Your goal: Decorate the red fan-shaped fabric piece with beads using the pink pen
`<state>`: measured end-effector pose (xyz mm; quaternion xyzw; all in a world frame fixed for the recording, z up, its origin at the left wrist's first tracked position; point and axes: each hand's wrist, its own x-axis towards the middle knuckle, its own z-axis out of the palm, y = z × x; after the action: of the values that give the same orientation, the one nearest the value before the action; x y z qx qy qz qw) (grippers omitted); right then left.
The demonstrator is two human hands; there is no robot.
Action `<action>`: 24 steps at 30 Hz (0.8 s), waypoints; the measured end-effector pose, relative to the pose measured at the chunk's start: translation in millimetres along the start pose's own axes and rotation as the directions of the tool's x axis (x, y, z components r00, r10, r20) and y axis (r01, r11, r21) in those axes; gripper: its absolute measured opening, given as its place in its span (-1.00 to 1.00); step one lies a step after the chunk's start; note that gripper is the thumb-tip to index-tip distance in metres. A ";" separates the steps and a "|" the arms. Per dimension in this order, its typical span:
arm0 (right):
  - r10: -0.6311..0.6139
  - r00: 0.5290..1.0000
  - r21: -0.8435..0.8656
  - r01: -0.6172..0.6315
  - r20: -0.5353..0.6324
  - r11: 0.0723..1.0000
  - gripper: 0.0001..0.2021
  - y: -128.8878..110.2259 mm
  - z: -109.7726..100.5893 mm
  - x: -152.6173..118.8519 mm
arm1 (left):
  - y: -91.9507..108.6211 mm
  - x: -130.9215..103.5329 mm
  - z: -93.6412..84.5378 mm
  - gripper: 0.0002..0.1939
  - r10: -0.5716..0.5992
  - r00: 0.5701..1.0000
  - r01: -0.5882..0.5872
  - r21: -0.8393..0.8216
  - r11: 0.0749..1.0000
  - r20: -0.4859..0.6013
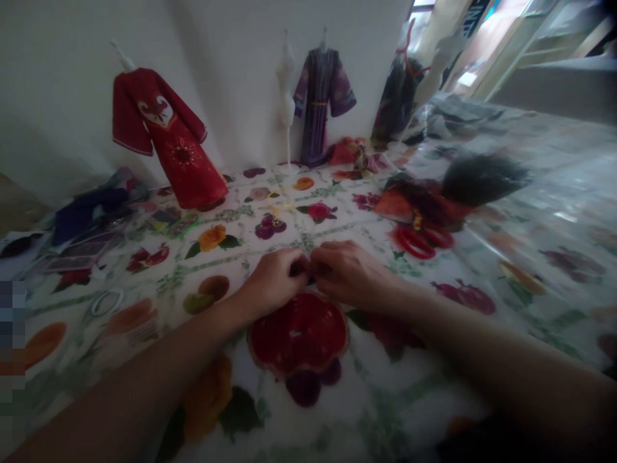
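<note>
In the middle of the head view my left hand (278, 273) and my right hand (344, 270) meet, fingertips pressed together. Their fingers are closed, and whatever may be pinched between them is hidden or too small to make out. Just below them on the table lies a dark red piece with a scalloped edge (299, 334), which looks like cloth. Whether the hands touch it I cannot tell. Red-handled scissors (419, 241) lie to the right of my right hand, their blades not clearly seen.
A fruit-and-flower tablecloth (366, 392) covers the table. At the back stand a small red robe (178, 141), a purple robe (318, 103) and a bare white mannequin (286, 90). Dark folded cloth (87, 212) lies left; a black bundle (484, 177) and clear plastic are right.
</note>
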<state>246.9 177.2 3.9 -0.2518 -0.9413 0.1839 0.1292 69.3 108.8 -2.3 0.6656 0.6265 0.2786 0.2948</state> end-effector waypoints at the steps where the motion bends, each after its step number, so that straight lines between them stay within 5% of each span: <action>1: 0.005 1.000 -0.003 -0.005 -0.001 1.000 -0.94 0.4 -0.2 0.2 | -0.2 -0.1 0.1 -0.93 0.001 1.000 -0.001 0.000 1.000 0.000; 24: -0.015 0.998 -0.006 0.014 -0.057 1.000 -0.95 4.8 7.6 0.2 | -2.2 -0.5 0.3 -0.90 0.027 1.000 -0.026 0.018 0.999 -0.013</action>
<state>246.2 179.1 -4.9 -0.2504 -0.9395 0.1733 0.1567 68.0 108.4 -4.2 0.6746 0.6221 0.2813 0.2807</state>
